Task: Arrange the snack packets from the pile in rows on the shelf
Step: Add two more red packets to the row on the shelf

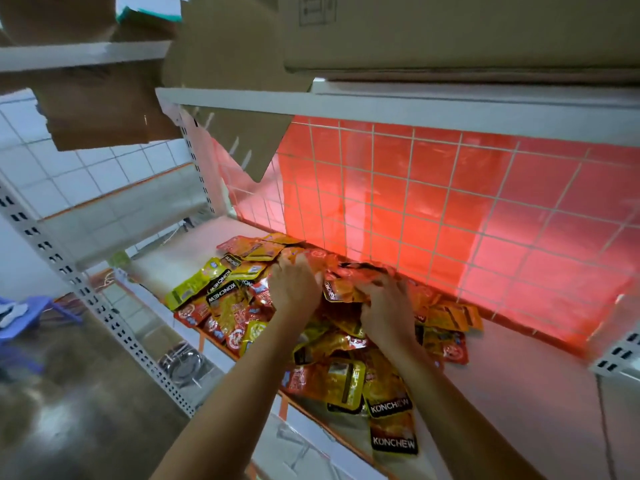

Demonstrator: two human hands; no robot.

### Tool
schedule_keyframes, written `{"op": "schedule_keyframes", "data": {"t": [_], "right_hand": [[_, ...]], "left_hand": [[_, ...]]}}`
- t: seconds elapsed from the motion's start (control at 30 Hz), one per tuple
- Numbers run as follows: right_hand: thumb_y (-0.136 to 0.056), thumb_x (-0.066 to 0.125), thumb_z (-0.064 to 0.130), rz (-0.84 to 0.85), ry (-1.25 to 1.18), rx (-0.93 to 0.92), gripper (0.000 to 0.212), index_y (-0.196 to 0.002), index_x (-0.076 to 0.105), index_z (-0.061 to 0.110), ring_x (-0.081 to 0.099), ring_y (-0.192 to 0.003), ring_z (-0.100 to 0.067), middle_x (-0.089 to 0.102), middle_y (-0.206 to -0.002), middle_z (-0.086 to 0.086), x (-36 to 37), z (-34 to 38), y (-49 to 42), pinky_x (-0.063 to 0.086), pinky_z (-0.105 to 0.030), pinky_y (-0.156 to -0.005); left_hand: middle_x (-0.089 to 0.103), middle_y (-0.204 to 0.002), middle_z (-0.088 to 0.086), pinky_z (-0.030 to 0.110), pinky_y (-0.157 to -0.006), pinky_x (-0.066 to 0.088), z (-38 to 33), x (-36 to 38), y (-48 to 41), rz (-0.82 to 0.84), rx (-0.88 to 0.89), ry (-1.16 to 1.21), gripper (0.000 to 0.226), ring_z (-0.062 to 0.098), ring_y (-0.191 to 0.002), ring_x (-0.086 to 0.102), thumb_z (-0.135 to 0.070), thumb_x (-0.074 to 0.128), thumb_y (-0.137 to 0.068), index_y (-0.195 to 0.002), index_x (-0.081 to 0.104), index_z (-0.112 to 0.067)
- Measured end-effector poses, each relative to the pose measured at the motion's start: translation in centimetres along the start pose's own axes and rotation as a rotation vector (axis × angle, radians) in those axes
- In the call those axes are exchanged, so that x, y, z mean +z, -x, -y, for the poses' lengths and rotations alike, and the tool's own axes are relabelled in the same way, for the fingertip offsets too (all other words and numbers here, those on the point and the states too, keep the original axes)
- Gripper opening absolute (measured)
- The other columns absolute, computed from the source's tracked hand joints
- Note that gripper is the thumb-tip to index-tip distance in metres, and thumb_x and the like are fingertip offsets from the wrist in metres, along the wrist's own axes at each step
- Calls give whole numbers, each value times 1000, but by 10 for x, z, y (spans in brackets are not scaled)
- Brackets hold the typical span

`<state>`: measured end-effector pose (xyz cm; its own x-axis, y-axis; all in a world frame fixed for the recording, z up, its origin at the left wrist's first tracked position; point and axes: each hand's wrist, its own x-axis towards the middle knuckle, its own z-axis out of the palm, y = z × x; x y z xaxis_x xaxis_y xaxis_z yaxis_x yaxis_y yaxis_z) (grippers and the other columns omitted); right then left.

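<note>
A loose pile of red, orange and yellow snack packets (239,306) marked KONCHEW covers the middle of the white shelf (512,382). Both my hands are in the back of the pile, near the wire grid. My left hand (294,285) lies palm down on the packets, its fingers bent over an orange packet (313,258). My right hand (384,306) has its fingers curled round a red packet (337,289) at the top of the heap. More packets (391,410) lie at the shelf's front edge between my forearms.
A white wire grid with a red backing (450,209) closes the shelf's back. Cardboard boxes (450,32) sit on the shelf above. A perforated upright (104,306) stands at the left, with a blue stool (31,313) and metal bowls (180,365) lower down.
</note>
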<state>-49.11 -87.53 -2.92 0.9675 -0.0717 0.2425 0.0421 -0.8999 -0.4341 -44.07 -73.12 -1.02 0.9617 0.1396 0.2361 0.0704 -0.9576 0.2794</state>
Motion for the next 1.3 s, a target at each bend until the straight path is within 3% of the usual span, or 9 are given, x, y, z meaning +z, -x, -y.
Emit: {"op": "schedule_keyframes", "data": {"t": [0.2, 0.4, 0.57, 0.73, 0.83, 0.93, 1.0, 1.17, 1.3], "right_hand": [[-88, 52, 2, -37, -88, 137, 52, -130, 56, 32, 38, -121, -22, 47, -130, -6, -4, 2, 11, 40, -29, -92], [-89, 50, 13, -13, -232, 219, 42, -122, 63, 36, 60, -112, -16, 64, -125, 5, -13, -10, 26, 46, -26, -89], [-87, 43, -3, -116, -445, 256, 49, -113, 68, 30, 49, -51, 6, 70, -103, 5, -27, -19, 49, 33, -8, -52], [-83, 39, -7, -259, -797, 371, 53, -102, 71, 31, 59, -54, -3, 70, -83, 8, -44, -34, 76, 50, -20, -58], [-78, 44, 16, -312, -1030, 457, 36, -91, 74, 31, 65, -78, -31, 73, -90, -5, -53, -47, 90, 52, -46, -77], [-84, 63, 19, -393, -955, 487, 20, -84, 73, 36, 64, -81, -21, 71, -81, 8, -63, -68, 108, 52, -44, -75], [-79, 63, 16, -454, -929, 484, 24, -85, 72, 38, 67, -85, -22, 70, -86, 8, -73, -85, 124, 55, -51, -80], [-80, 50, -9, -634, -924, 461, 56, -115, 63, 32, 65, -102, -21, 70, -103, 9, -110, -134, 177, 53, -52, -88], [-77, 49, -4, -754, -955, 471, 71, -123, 53, 49, 67, -97, -26, 70, -108, -6, -145, -171, 230, 55, -48, -83]], "left_hand": [[58, -109, 16, 33, -79, 46, 10, -3, -1, 6, -5, 133, 32, 32, -102, 59, -24, 68, -86, -110, 55, -7], [55, -115, 14, 30, -68, 34, 6, -10, 23, -69, 77, 357, 21, 33, -95, 57, -20, 53, -96, -114, 60, -11], [64, -104, 9, 27, -68, 33, 1, -14, 48, -219, 130, 539, 23, 26, -92, 58, -30, 64, -92, -105, 71, -13], [63, -96, -4, 14, -66, 32, -23, -17, 74, -218, 220, 716, 20, 11, -81, 56, -16, 73, -83, -104, 73, -15], [60, -89, -17, 1, -61, 36, -47, -15, 95, -69, 205, 873, 26, -7, -74, 56, -15, 74, -82, -106, 66, -20], [65, -93, -17, 7, -69, 47, -75, 1, 114, 208, 152, 1024, 41, -10, -82, 61, -17, 72, -82, -119, 55, -22], [70, -100, -9, 26, -78, 53, -96, 11, 126, 351, 199, 1037, 45, 3, -90, 65, -18, 70, -81, -124, 58, -19], [73, -87, -8, 28, -74, 50, -158, 13, 182, 604, 247, 1140, 29, 2, -79, 66, -25, 76, -68, -96, 71, -21], [73, -88, -4, 38, -82, 54, -210, 17, 238, 774, 188, 1196, 34, 14, -86, 68, -30, 71, -55, -88, 68, -23]]}}
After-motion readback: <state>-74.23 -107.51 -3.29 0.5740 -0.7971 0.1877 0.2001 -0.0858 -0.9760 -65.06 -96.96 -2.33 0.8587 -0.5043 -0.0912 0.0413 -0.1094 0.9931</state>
